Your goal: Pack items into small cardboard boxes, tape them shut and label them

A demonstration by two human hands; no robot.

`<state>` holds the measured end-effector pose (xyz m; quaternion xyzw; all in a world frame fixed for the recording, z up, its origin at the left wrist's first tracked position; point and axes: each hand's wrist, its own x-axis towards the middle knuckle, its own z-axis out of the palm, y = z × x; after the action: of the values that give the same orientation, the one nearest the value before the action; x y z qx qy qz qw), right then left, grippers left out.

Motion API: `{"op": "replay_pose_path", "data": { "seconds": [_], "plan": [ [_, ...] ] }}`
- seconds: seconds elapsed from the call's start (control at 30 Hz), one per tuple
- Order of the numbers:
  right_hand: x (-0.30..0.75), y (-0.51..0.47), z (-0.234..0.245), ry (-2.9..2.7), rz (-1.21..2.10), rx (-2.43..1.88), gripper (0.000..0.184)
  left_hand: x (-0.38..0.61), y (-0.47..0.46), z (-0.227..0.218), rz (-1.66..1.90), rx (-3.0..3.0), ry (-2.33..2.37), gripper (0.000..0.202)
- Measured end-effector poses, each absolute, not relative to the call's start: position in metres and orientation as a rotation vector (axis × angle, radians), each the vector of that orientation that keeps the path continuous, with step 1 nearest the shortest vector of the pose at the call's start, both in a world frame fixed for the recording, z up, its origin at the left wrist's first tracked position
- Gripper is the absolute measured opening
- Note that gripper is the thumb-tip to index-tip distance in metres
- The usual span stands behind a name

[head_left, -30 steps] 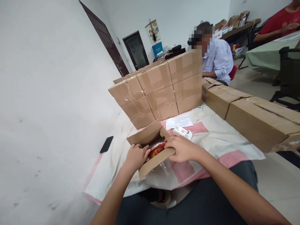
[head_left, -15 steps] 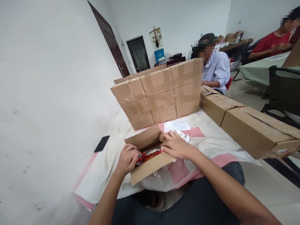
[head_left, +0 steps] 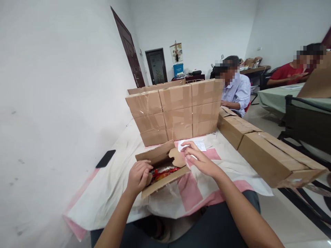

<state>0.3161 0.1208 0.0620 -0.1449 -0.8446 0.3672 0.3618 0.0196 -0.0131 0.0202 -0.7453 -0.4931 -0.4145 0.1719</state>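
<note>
At the left edge of the tabletop (head_left: 113, 193), which is covered by a white and pink cloth (head_left: 190, 193), a dark phone (head_left: 106, 158) lies flat. Next comes the left hand (head_left: 138, 175), resting on the left end of an open cardboard box (head_left: 165, 181); its fingers are bent and close together, the thumb alongside a small end flap, and whether it pinches that flap I cannot tell.

The box sits near the middle of the tabletop's near edge, slightly askew, its flaps raised. Red packets (head_left: 164, 173) lie inside, low between the walls. A notched flap (head_left: 177, 158) stands at its right end. Behind the box, toward the far edge, taped cartons (head_left: 178, 112) are stacked three high and three across, facing the near edge.

In front of the stack lies a printed sheet (head_left: 200, 145), partly covered from view by the right hand (head_left: 198, 159). That hand is raised just right of the notched flap, fingers spread and loosely curved, holding nothing visible.

Beyond the far right corner sits a person in a pale shirt (head_left: 239, 94). Closed cartons (head_left: 274, 155) line the right edge in a row. Farther right is a person in red (head_left: 287, 74).
</note>
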Motion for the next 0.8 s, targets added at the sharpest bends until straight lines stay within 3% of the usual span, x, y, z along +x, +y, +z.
{"op": "replay_pose_path", "data": {
  "seconds": [0.07, 0.13, 0.17, 0.23, 0.3, 0.4, 0.5, 0.6, 0.8],
  "plan": [
    [0.319, 0.129, 0.062, -2.145, 1.033, -0.347, 0.026, 0.017, -0.009, 0.015, -1.29, -1.775, -1.515, 0.022],
    [0.319, 0.136, 0.057, -2.194, 1.07, -0.359, 0.018, 0.013, -0.003, 0.01, -1.358, -1.47, -1.723, 0.036],
    [0.318, 0.139, 0.053, -2.245, 1.084, -0.351, 0.025, 0.011, -0.001, 0.007, -1.389, -1.426, -1.844, 0.05],
    [0.316, 0.144, 0.044, -2.315, 1.133, -0.311, 0.056, 0.007, 0.0, 0.004, -1.455, -1.584, -2.021, 0.068],
    [0.311, 0.147, 0.034, -2.251, 1.227, -0.266, 0.082, 0.002, -0.003, 0.003, -1.459, -1.884, -2.031, 0.063],
    [0.296, 0.148, 0.019, -2.017, 1.278, -0.348, 0.097, -0.002, -0.013, 0.007, -1.304, -2.272, -1.902, 0.053],
    [0.273, 0.146, 0.004, -1.835, 1.211, -0.656, 0.09, 0.004, -0.021, 0.018, -1.168, -2.448, -1.904, 0.062],
    [0.255, 0.144, -0.007, -1.782, 1.198, -0.933, 0.072, 0.03, -0.022, 0.028, -0.967, -2.341, -2.039, 0.052],
    [0.261, 0.156, -0.01, -1.863, 1.055, -0.939, 0.059, 0.088, -0.015, 0.026, -0.61, -2.15, -1.874, 0.041]
  ]
}}
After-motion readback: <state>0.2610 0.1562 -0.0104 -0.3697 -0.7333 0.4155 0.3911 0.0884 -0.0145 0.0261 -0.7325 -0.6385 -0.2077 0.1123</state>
